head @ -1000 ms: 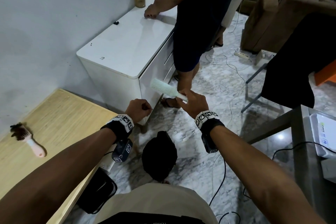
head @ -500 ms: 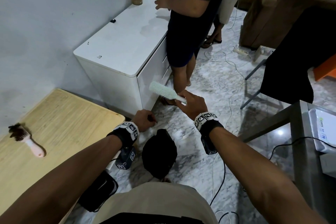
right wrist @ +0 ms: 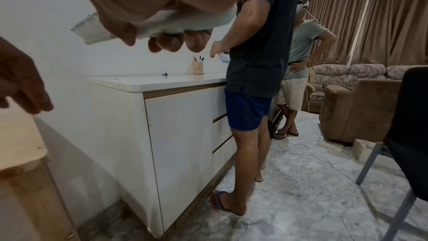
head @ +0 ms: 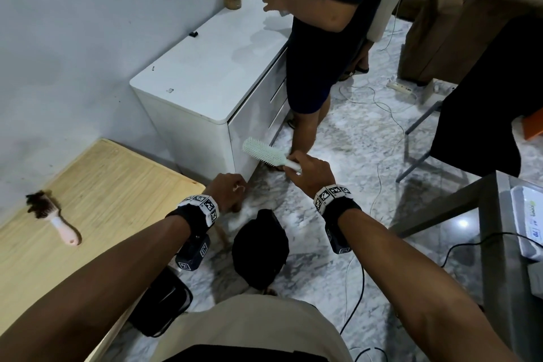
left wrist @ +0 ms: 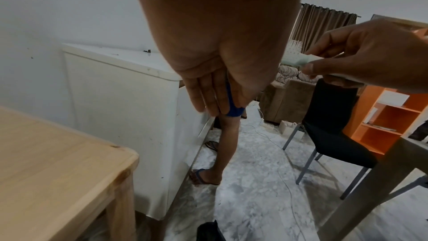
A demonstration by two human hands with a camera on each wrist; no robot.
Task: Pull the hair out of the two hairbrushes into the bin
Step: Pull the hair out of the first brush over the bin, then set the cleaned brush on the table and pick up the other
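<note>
Where the wooden table [head: 97, 200] ends at its rounded corner, a narrow gap of marble floor [head: 338, 214] separates it from the white cabinet [head: 211, 67]. Beyond that corner the floor widens, bounded on the far side by a black chair [head: 482, 114] and a grey table [head: 499, 244]. A standing person [head: 329, 23] occupies the floor against the cabinet front, and cables [head: 379, 114] trail across it.

The black bin [head: 260, 247] stands on the floor just off the wooden table's corner. The left hand [head: 227, 191] hangs above the floor between that corner and the bin, fingers straight and together in the left wrist view, holding nothing. The right hand [head: 308, 169] is further from the table, above and beyond the bin, fingers curled round the handle of the mint-green hairbrush [head: 264, 151]; its bristled head points toward the cabinet.

The pink hairbrush [head: 51, 214], matted with dark hair, lies on the wooden table, well apart from both hands.
</note>
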